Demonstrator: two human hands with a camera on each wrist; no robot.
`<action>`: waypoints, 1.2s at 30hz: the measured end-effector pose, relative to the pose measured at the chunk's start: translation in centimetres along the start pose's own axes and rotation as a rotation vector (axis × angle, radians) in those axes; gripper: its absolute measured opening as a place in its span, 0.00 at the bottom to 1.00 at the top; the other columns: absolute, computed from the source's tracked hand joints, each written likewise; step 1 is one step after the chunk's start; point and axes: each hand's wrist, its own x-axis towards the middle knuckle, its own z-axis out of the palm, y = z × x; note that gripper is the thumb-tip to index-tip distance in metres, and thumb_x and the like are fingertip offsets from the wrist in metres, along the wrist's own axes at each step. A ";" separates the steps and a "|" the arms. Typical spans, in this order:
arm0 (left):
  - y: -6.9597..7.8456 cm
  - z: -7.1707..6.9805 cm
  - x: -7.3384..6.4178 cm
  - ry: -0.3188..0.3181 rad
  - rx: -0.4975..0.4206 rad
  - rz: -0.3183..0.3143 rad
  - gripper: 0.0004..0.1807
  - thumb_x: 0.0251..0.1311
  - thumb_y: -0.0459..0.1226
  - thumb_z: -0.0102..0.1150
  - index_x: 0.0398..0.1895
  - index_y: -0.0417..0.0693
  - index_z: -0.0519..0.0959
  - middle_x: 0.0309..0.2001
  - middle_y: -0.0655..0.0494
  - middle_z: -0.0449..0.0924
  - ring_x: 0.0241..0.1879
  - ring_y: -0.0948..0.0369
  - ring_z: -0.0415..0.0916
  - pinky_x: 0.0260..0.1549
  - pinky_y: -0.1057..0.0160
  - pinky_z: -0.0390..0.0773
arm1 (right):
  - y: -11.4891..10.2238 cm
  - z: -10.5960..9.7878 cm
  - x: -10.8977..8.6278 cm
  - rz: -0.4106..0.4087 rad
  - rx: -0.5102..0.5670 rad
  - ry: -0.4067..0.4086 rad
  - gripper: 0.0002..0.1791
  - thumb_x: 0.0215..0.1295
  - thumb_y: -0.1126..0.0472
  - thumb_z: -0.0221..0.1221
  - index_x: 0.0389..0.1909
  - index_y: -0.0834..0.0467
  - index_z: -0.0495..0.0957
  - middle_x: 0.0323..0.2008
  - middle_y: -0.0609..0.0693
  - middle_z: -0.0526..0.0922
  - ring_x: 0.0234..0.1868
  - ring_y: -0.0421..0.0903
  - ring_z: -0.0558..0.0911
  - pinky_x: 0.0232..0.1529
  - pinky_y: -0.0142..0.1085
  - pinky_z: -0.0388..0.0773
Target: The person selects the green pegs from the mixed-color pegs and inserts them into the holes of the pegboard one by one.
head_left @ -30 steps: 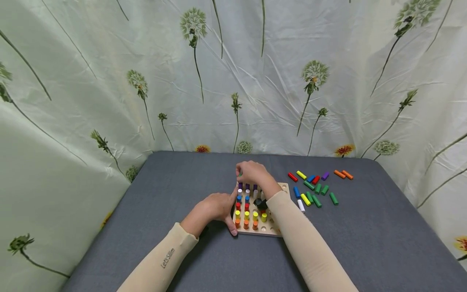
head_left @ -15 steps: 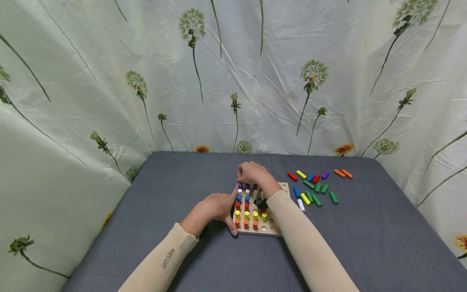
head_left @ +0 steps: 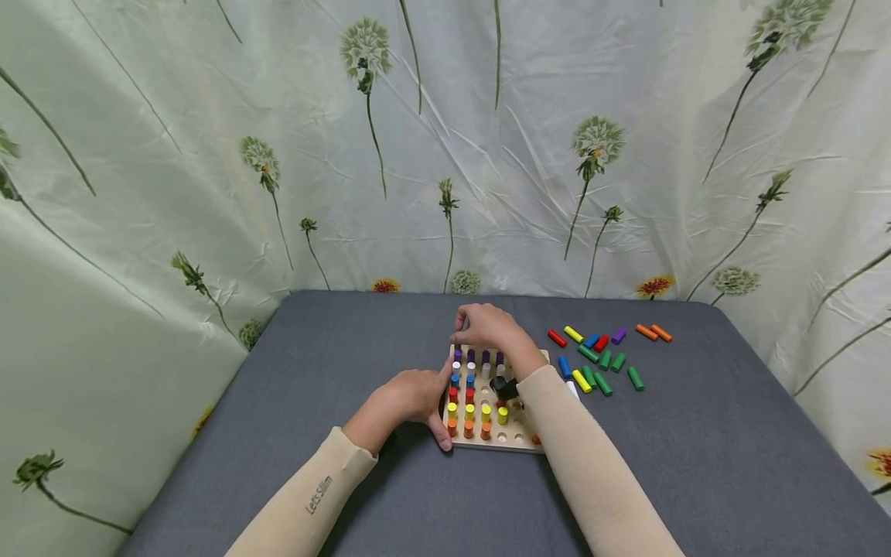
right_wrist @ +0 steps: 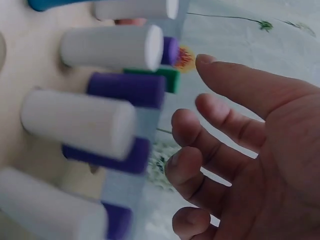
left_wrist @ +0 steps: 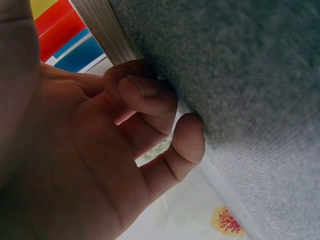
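A light wooden pegboard (head_left: 490, 442) bears rows of coloured pegs: orange, yellow, red, blue, white and purple from front to back. My left hand (head_left: 415, 393) spans its left side, thumb at the front corner and index finger along the edge. In the left wrist view, curled fingertips (left_wrist: 145, 92) lie by the board's side, close to the cloth. Over the back left corner is my right hand (head_left: 490, 325), thumb and fingers apart with nothing between them. A green peg (right_wrist: 172, 81) stands behind the purple pegs (right_wrist: 127, 90) in the right wrist view, apart from those fingers.
Loose pegs lie right of the board: several green ones (head_left: 602, 384), two orange (head_left: 646, 332), and red (head_left: 556, 338), yellow (head_left: 582, 381), blue (head_left: 564, 367), purple (head_left: 619, 336) and white (head_left: 572, 389) ones. A grey cloth (head_left: 376, 333) covers the table; a flowered curtain (head_left: 515, 232) hangs behind.
My right hand has let go of the green peg at the back left corner; its fingers have spread and it has shifted slightly up and right. The left hand keeps its place.
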 end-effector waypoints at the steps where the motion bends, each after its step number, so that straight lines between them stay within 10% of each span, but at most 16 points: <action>1: 0.0 0.0 0.0 0.005 -0.003 0.001 0.85 0.34 0.72 0.81 0.88 0.48 0.38 0.76 0.48 0.74 0.70 0.52 0.77 0.71 0.50 0.75 | 0.1 -0.3 -0.2 -0.003 0.008 0.016 0.13 0.74 0.47 0.66 0.47 0.51 0.80 0.39 0.50 0.84 0.34 0.48 0.79 0.40 0.44 0.74; 14: 0.0 0.2 -0.1 0.010 -0.040 -0.001 0.85 0.34 0.71 0.82 0.88 0.47 0.40 0.77 0.47 0.73 0.71 0.51 0.76 0.73 0.50 0.73 | 2.8 -4.0 -5.2 -0.038 0.160 0.230 0.14 0.75 0.52 0.64 0.52 0.56 0.78 0.40 0.52 0.83 0.34 0.48 0.80 0.39 0.42 0.75; 26: 0.1 0.3 0.1 0.004 -0.056 -0.006 0.85 0.34 0.70 0.83 0.89 0.48 0.39 0.78 0.48 0.71 0.73 0.52 0.74 0.75 0.50 0.71 | 6.9 -5.4 -8.3 0.040 0.263 0.270 0.14 0.77 0.55 0.61 0.56 0.57 0.77 0.42 0.56 0.83 0.26 0.48 0.76 0.30 0.41 0.74; 36: 0.1 0.2 0.2 -0.001 -0.058 -0.015 0.85 0.33 0.71 0.82 0.88 0.48 0.40 0.78 0.49 0.72 0.72 0.53 0.75 0.74 0.50 0.72 | 9.9 -5.6 -9.4 0.125 0.227 0.299 0.13 0.78 0.54 0.60 0.53 0.59 0.79 0.43 0.57 0.83 0.37 0.51 0.79 0.40 0.43 0.75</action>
